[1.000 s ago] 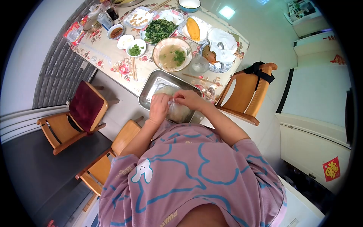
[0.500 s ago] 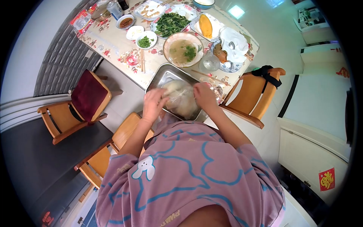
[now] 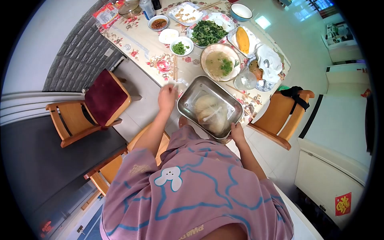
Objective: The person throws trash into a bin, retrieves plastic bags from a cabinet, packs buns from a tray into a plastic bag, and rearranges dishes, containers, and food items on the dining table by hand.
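A knotted clear plastic bag (image 3: 218,123) with pale, round, bun-like pieces lies in a rectangular metal tray (image 3: 187,91) at the table's front edge. My right hand (image 3: 237,133) grips the tray's near right corner, fingers curled at its rim. To the left of the tray, apart from it, my left hand (image 3: 168,98) is raised over the table edge with its fingers curled together. Whether something small is between those fingertips I cannot make out. Behind the tray stands a bowl of soup (image 3: 204,60) with chopped greens.
Chopsticks (image 3: 175,69) lie left of the soup bowl, and a drinking glass (image 3: 245,81) stands right of it. Further back are a plate of cooked greens (image 3: 208,33), a bowl of chopped herbs (image 3: 181,48) and a sauce bowl (image 3: 159,23). Wooden chairs (image 3: 276,120) flank the table.
Both hands have left the plastic bag. My left hand moved left, away from the tray; my right hand came down to the tray's near right corner. The camera view has shifted.
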Tool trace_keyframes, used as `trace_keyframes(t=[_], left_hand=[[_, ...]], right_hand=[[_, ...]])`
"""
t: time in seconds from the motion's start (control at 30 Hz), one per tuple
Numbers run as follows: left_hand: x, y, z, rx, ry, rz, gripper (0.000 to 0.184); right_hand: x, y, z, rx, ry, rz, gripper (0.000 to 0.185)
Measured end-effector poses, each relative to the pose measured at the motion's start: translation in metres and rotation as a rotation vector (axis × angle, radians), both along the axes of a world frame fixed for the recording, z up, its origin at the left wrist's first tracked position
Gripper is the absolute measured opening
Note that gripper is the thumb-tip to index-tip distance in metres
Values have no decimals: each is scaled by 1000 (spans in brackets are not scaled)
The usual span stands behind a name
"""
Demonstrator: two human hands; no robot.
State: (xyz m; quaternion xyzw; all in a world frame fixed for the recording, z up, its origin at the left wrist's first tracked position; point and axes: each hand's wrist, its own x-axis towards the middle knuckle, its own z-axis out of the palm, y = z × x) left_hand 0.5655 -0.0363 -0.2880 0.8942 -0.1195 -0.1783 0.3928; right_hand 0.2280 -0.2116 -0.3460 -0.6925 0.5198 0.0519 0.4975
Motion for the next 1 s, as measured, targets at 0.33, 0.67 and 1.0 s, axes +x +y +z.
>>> trace_keyframes(t=[0.33, 0.67, 1.0], left_hand=[[63, -81, -9, 170, -391, 165, 36], [77, -64, -24, 10, -33, 64, 18], [35, -1, 14, -574, 405, 203, 17]], right_hand=[[27, 15, 58, 88, 118, -197, 34], [18, 11, 44, 39, 73, -135, 39], [-2, -50, 71, -193, 60, -189, 42]])
